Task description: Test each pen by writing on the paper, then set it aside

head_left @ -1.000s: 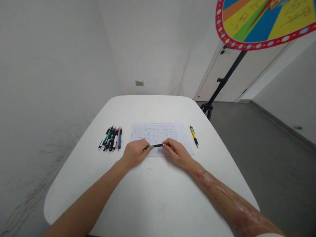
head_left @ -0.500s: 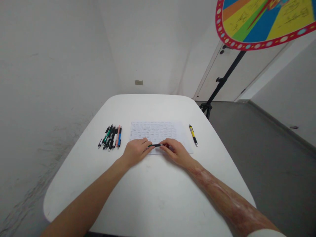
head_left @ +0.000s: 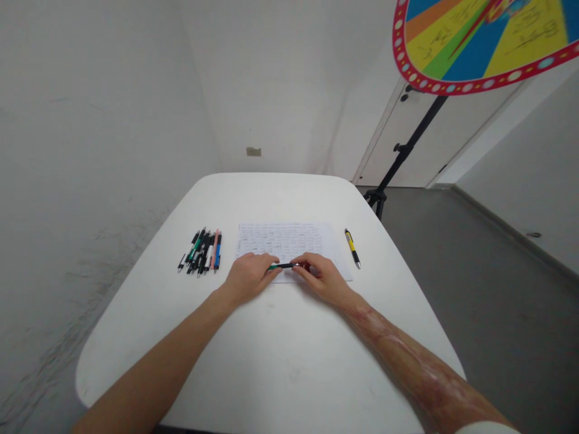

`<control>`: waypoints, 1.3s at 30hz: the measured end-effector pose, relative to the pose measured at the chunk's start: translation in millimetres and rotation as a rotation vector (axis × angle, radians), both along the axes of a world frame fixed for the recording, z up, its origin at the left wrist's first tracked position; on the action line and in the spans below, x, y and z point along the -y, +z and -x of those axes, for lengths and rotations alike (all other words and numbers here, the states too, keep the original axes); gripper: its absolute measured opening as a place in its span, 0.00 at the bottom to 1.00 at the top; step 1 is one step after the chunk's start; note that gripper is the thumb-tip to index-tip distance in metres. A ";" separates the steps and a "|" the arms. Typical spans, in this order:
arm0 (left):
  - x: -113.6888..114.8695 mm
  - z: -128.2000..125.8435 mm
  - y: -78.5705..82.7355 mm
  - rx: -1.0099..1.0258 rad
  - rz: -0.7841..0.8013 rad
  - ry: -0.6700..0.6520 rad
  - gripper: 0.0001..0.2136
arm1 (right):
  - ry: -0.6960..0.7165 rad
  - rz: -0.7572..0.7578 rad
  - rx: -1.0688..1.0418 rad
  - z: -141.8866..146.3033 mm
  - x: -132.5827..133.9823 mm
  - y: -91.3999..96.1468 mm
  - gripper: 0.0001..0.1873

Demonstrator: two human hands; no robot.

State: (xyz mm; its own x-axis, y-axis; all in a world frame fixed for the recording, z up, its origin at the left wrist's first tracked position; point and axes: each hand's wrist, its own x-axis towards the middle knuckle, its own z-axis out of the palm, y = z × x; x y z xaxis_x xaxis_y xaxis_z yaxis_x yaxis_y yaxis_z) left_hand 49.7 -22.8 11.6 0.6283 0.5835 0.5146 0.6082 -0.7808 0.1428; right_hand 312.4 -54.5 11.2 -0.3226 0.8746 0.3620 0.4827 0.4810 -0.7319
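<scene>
Between my two hands a green and black pen (head_left: 284,266) lies sideways, over the near edge of a sheet of paper (head_left: 335,253) covered in handwriting. My left hand (head_left: 250,276) pinches the green end between thumb and fingers. At the other end, my right hand (head_left: 322,277) has thumb and fingertips closed on the black, silver-tipped part. The pen's ends are partly hidden by the fingers. To the right of the paper lies a yellow and black pen (head_left: 352,248). Left of the paper is a pile of several pens (head_left: 201,252), mostly black, with green, white, pink and blue ones.
Everything rests on a white table (head_left: 280,349) with rounded corners. Beyond its far edge is a white wall (head_left: 280,90). At the right, a colourful spinning wheel (head_left: 474,54) stands on a black tripod stand (head_left: 409,147) beside the table.
A bit more of the pen's green end shows at my left fingers, which have opened slightly around it. My right hand stays in place; the view has shifted slightly.
</scene>
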 end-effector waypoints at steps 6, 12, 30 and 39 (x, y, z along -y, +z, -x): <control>-0.3 1.7 -2.4 -0.039 0.002 -0.034 0.18 | -0.003 0.011 -0.020 0.0 0.5 0.8 0.10; -0.8 2.5 -3.2 -0.010 0.058 -0.008 0.17 | -0.002 0.004 -0.023 0.3 0.2 0.3 0.11; 1.2 4.7 -4.6 -0.016 0.054 0.002 0.19 | 0.040 -0.045 0.001 1.0 0.5 0.1 0.10; 1.8 3.5 -3.5 -0.035 0.043 -0.031 0.17 | 0.013 -0.093 -0.005 1.6 0.5 1.4 0.09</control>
State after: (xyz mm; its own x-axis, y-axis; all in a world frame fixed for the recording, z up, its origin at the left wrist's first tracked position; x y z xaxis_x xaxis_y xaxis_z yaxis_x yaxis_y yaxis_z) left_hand 46.1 -24.6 8.0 0.6632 0.5849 0.4670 0.5894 -0.7927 0.1558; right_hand 310.7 -55.0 12.6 -0.3317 0.8331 0.4426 0.4729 0.5528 -0.6862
